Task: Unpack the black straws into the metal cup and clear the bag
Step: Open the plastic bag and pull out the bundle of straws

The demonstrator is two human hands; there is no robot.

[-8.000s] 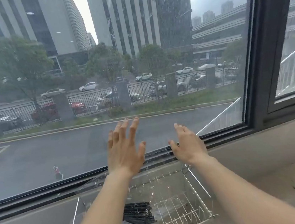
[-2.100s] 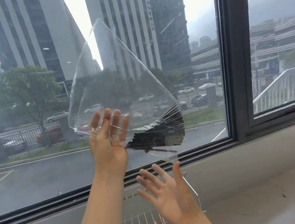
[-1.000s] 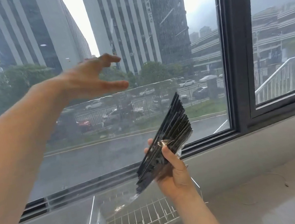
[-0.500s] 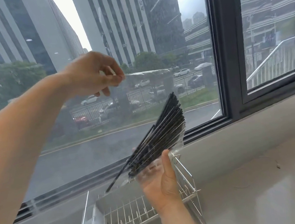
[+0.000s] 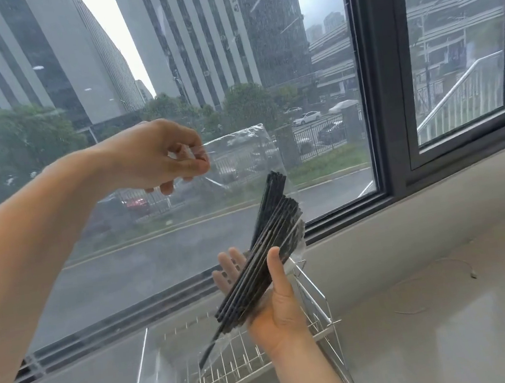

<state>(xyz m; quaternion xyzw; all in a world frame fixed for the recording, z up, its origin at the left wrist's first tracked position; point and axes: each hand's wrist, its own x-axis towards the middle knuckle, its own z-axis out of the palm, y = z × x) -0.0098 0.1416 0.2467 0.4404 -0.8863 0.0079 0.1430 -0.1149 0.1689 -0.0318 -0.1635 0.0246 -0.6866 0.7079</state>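
Note:
My right hand (image 5: 280, 310) grips a bundle of black straws (image 5: 264, 261) through a clear plastic bag (image 5: 242, 160), holding them tilted up to the right above the rack. One straw sticks out lower than the rest, down to the left. My left hand (image 5: 157, 155) is raised at the upper left and pinches the bag's top edge between thumb and fingers. The bag stretches between both hands. No metal cup shows in the head view.
A wire dish rack (image 5: 321, 334) stands on the grey sill below my hands, with clear plastic draped in its left part. A large window (image 5: 368, 81) with a dark frame rises just behind. Pale countertop (image 5: 452, 326) spreads to the right.
My left hand came down slightly, still pinching the bag's top edge. My right hand tilted the straw bundle more upright, and one straw slid lower out of the bundle.

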